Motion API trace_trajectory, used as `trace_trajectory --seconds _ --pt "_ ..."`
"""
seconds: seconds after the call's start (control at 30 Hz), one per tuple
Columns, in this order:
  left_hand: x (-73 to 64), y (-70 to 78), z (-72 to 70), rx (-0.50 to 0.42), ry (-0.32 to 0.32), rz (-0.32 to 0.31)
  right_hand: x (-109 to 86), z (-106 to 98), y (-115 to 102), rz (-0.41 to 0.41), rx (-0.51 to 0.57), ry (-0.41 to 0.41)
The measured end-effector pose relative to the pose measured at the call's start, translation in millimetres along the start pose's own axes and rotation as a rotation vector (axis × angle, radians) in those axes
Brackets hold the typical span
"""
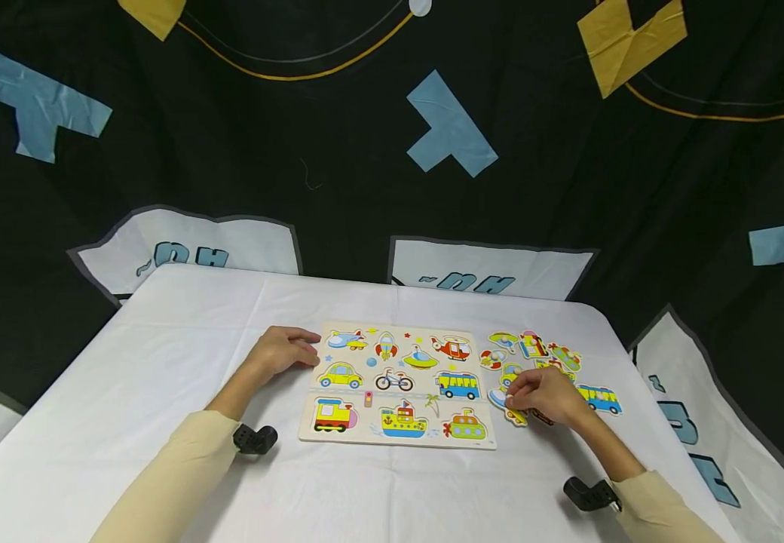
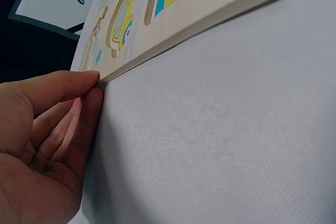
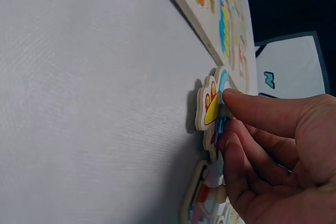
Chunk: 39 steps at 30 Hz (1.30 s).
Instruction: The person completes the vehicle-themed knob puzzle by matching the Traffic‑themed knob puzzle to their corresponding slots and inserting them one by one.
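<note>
A wooden puzzle board (image 1: 392, 388) with pictured vehicle recesses lies flat on the table. My left hand (image 1: 285, 353) is at its left edge, and in the left wrist view the thumb and a finger (image 2: 86, 111) pinch that board edge. Right of the board, my right hand (image 1: 546, 396) pinches an airplane puzzle piece (image 3: 211, 103), blue, white and yellow, between thumb and fingers. The fingers partly cover this piece. Other loose pieces lie around that hand, among them a bus piece (image 1: 599, 400) and a train piece (image 1: 533, 345).
A white cloth (image 1: 392, 498) covers the table. More pieces, including a rocket piece (image 1: 492, 359) and a submarine piece (image 1: 565, 356), lie close together, some partly hidden under the right hand. Behind the table hangs a dark curtain (image 1: 338, 151).
</note>
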<state>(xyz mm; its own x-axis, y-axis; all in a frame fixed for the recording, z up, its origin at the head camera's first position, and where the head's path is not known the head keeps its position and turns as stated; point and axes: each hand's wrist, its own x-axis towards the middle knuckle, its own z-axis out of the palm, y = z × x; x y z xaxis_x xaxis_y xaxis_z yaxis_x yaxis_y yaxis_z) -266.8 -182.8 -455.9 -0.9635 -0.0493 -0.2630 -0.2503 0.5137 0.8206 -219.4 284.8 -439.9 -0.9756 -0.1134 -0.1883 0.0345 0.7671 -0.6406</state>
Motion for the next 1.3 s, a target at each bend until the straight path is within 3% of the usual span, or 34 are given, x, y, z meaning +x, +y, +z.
trace_trajectory --seconds 0.33,0.73,1.3 --pt "0.0 0.8 -1.0 0.013 0.009 -0.010 7.5 -6.1 -16.2 -0.039 -0.004 0.011" --pt "-3.4 0.4 -0.8 0.021 0.014 -0.011 35.5 3.1 -46.2 -0.126 0.040 -0.009" --pt "-2.5 1.1 1.3 0.011 0.019 0.007 70.5 21.6 -98.3 -0.112 0.078 -0.017"
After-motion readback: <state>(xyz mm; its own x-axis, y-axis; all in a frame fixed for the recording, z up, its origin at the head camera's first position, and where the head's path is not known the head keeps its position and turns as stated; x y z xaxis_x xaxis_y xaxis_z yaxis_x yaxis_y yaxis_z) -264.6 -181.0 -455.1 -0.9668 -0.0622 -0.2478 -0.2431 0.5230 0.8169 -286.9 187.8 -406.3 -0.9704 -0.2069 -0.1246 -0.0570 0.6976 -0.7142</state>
